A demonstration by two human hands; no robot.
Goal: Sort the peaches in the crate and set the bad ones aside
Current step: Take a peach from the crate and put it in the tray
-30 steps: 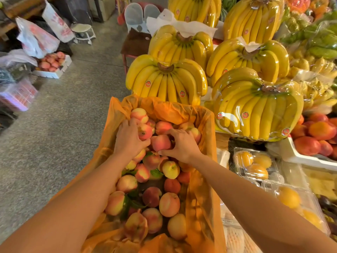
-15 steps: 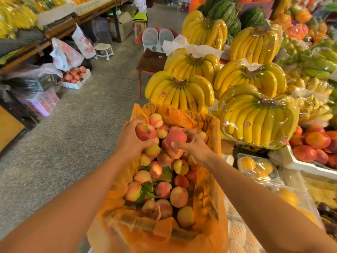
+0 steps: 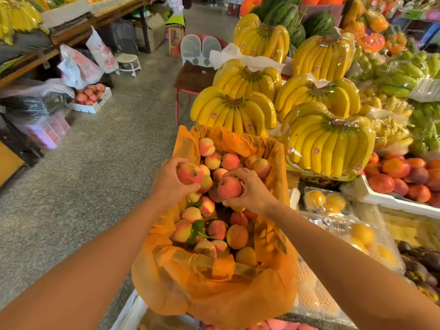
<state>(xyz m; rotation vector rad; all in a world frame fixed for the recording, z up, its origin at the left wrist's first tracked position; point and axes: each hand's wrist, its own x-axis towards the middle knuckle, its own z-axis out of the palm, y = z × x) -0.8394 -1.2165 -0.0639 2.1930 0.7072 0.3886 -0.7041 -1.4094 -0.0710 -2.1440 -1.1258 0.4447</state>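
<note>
A crate lined with an orange plastic bag (image 3: 214, 294) holds several pink-and-yellow peaches (image 3: 235, 235). My left hand (image 3: 170, 181) is over the crate's left side, its fingers closed around a reddish peach (image 3: 189, 173). My right hand (image 3: 252, 190) is just to the right of it, above the middle of the crate, gripping another reddish peach (image 3: 229, 187). Both held peaches are lifted slightly above the pile. Green leaves (image 3: 196, 231) lie among the fruit lower in the crate.
Big banana bunches (image 3: 234, 111) stack right behind the crate. To the right are nectarines in a white tray (image 3: 402, 177) and clear packs of yellow fruit (image 3: 326, 201). A grey floor aisle (image 3: 95, 175) runs along the left, with a chair (image 3: 190, 77) beyond.
Both hands have picked a peach out of the pile and raised it. The camera has tilted up, showing more of the stall and aisle.
</note>
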